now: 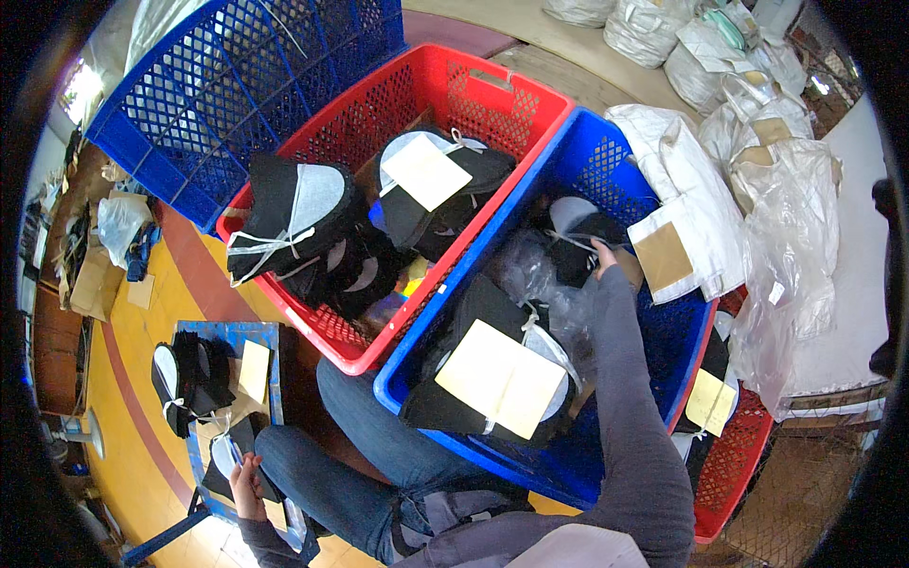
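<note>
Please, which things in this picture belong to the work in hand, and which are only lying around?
Seemingly in the work:
- right hand, at a tied black-and-grey bundle
- blue crate around that bundle
- left hand, beside another bundle

Probably just lying around:
- white sacks
- crumpled plastic bag, far left

We see a yellow floor (161, 336) with dark red stripes (201, 270). Along our left, brown woodwork (57, 346) blurs into the rim; above it, a bright glare (83, 85), window or lamp, we cannot tell. On our right we have a white surface (857, 284) and, below it, wire mesh (795, 492).
</note>
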Available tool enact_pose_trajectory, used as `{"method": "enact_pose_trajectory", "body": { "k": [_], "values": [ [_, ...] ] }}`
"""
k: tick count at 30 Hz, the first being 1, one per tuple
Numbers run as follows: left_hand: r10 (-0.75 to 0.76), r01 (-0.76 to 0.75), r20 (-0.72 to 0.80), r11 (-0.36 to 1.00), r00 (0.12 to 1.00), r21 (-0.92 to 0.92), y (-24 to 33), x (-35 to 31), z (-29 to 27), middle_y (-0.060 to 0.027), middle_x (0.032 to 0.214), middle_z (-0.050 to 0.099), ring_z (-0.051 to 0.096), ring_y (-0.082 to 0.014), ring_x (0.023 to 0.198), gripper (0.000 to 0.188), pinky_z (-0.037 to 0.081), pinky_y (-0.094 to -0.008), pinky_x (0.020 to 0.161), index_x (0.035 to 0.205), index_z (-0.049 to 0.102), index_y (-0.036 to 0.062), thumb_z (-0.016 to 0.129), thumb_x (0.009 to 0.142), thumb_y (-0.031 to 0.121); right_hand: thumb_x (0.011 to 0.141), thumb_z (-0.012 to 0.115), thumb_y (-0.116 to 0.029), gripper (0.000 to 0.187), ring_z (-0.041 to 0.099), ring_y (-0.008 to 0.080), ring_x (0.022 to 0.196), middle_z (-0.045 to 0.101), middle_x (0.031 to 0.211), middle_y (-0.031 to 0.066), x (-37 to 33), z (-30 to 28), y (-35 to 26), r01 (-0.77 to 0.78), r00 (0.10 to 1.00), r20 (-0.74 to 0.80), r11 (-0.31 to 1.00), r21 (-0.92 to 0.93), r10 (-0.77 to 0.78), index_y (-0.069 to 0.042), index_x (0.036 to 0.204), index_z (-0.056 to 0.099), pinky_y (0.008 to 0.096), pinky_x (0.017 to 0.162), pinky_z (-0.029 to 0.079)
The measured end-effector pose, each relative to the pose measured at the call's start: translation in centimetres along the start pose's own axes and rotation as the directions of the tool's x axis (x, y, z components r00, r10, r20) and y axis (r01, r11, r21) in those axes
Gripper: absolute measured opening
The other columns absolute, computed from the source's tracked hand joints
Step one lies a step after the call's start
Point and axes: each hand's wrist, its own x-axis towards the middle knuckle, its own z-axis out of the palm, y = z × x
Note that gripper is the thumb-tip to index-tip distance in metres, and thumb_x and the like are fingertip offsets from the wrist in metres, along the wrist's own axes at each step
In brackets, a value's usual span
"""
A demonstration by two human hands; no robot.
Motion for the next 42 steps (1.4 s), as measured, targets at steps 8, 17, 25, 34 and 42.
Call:
{"method": "enact_pose_trajectory", "body": {
  "k": [8,17,25,34,42],
  "values": [
    [-0.011,0.007,-0.092,0.999,0.996,-0.042,-1.0,-1.6,-1.5,-0.0017,0.090,0.066,0.035,0.0008,0.047,0.025,0.024,-0.0136,0.039,0.111,0.058,0.0083,0.057,0.093,0.026,0.080,0.070,-0.039,0.073,0.046,0.0309,0.122,0.042,0.136,0.0151,-8.5,9.9,-0.5,-0.056,0.984,0.130,0.907,-0.418,0.120,-0.008,0.138,0.040,0.0399,0.101,0.037],
    [-0.014,-0.057,-0.248,0.959,0.969,-0.279,-3.5,-0.4,-6.3,-0.0019,0.098,0.066,0.035,-0.0051,0.055,0.044,0.031,-0.0204,0.050,0.121,0.054,0.0120,0.041,0.097,0.047,0.097,0.048,-0.034,0.052,0.044,0.0261,0.126,0.043,0.141,0.0121,-18.3,18.0,-9.3,0.383,0.729,0.684,0.844,-0.376,-0.027,-0.009,0.141,0.038,0.0388,0.108,0.028],
    [-0.124,-0.182,-0.647,0.905,0.752,-0.385,-13.3,6.5,-14.4,0.0029,0.090,0.060,0.035,-0.0060,0.053,0.027,0.030,-0.0238,0.046,0.111,0.059,0.0102,0.056,0.093,0.029,0.093,0.053,-0.042,0.055,0.050,0.0178,0.113,0.051,0.135,0.0054,-25.4,22.2,-14.2,0.524,0.725,0.674,0.748,-0.407,-0.142,-0.013,0.138,0.043,0.0299,0.097,0.034],
    [-0.280,0.038,-0.248,0.730,0.927,-0.682,-17.4,7.6,-15.5,-0.0140,0.137,0.046,0.041,-0.0275,0.128,0.088,0.033,-0.0420,0.104,0.137,0.043,0.0059,0.071,0.071,0.058,0.096,0.049,-0.034,0.049,0.050,0.0211,0.116,0.048,0.136,0.0095,-36.1,32.9,-8.6,0.607,0.602,0.796,0.687,-0.399,-0.069,-0.007,0.137,0.043,0.0342,0.101,0.034],
    [-0.266,0.036,-0.252,0.750,0.930,-0.660,-18.8,8.6,-17.8,-0.0104,0.126,0.056,0.054,-0.0230,0.113,0.077,0.040,-0.0386,0.097,0.131,0.049,0.0070,0.072,0.073,0.053,0.096,0.050,-0.032,0.049,0.051,0.0194,0.113,0.048,0.136,0.0098,-40.3,36.4,-6.4,0.655,0.507,0.862,0.642,-0.399,0.018,-0.007,0.137,0.043,0.0329,0.100,0.036]
  ]
}}
